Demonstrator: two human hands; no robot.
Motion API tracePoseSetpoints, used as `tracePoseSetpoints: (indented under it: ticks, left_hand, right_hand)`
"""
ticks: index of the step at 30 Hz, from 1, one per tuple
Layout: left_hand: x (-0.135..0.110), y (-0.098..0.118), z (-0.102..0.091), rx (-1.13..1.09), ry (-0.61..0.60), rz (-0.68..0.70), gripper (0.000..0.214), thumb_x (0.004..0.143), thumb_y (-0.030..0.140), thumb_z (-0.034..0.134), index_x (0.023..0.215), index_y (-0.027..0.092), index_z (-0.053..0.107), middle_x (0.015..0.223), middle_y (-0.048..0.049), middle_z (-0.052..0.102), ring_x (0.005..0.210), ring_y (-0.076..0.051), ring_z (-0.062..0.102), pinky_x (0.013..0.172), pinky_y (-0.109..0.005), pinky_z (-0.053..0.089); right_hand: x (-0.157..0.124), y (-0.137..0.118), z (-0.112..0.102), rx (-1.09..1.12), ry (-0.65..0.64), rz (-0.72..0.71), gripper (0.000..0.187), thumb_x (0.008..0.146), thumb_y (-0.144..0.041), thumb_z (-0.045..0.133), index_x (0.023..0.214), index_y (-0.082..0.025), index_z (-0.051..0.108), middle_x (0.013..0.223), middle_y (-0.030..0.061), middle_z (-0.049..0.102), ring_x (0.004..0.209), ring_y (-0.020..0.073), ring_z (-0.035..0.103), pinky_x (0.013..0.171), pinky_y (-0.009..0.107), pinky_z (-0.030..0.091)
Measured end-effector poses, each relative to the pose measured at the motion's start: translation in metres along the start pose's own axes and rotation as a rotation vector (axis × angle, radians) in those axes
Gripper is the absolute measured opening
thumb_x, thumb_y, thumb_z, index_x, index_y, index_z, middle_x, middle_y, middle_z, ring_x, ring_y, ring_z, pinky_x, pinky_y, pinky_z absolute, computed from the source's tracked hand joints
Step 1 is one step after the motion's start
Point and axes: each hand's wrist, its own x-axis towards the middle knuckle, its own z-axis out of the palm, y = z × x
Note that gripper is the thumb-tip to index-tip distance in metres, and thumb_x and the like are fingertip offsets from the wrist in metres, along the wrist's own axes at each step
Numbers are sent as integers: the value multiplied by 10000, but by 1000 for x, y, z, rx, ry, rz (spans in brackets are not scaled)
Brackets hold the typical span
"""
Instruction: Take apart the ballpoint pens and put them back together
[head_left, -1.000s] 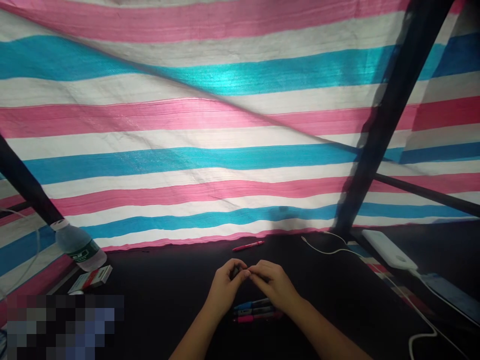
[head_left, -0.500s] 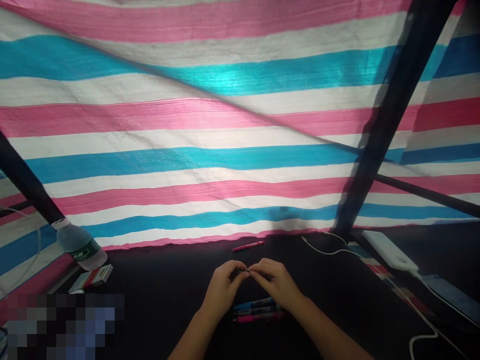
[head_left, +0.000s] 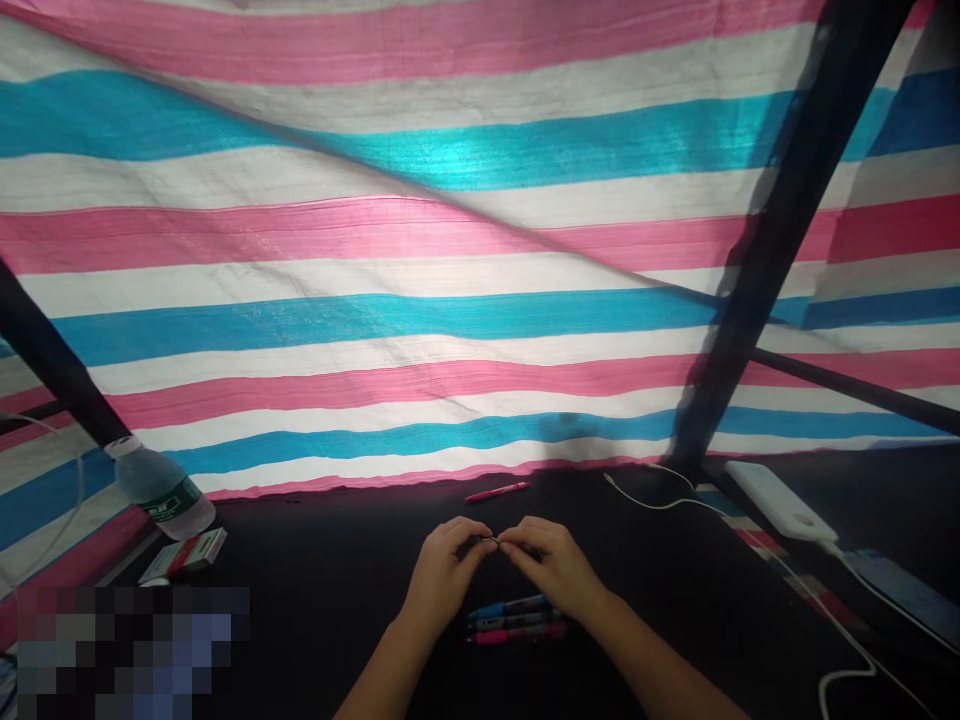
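Note:
My left hand and my right hand meet fingertip to fingertip over a black table. Both pinch the ends of a small dark thin object, probably a pen part; I cannot make it out. Just below the hands lie three pens side by side: blue, dark and pink. A lone pink pen lies farther back, near the striped sheet.
A pink, blue and white striped tarp hangs behind the table, with dark poles in front of it. A water bottle and small red-white box lie at the left. A white power bank and cables lie at the right.
The hands have barely moved; the fingers have shifted a little round the small object, which now shows slightly between the fingertips.

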Motion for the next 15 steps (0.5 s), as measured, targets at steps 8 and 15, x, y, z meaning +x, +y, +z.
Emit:
tracePoseSetpoints:
  ticks: [8,15]
  left_hand:
    - [-3,-3,0,144,-11,60,107,934,332,673,972,273,754,972,-45,754,926,-249,654,828,-363,479]
    - [-2,0,-1,335,-154,253,126,990,277,611,994,235,730,973,-56,751,859,-214,656,790,-356,440]
  right_hand:
    - [0,0,-2,-9,-34,-14,219,984,-373,618,975,-253,800,786,25,686,701,170,635,648,282,470]
    - [-1,-3,-2,-24,-91,33,157,942,-288,649,910,-246,796,742,5,665,668,163,597,618,273,439]
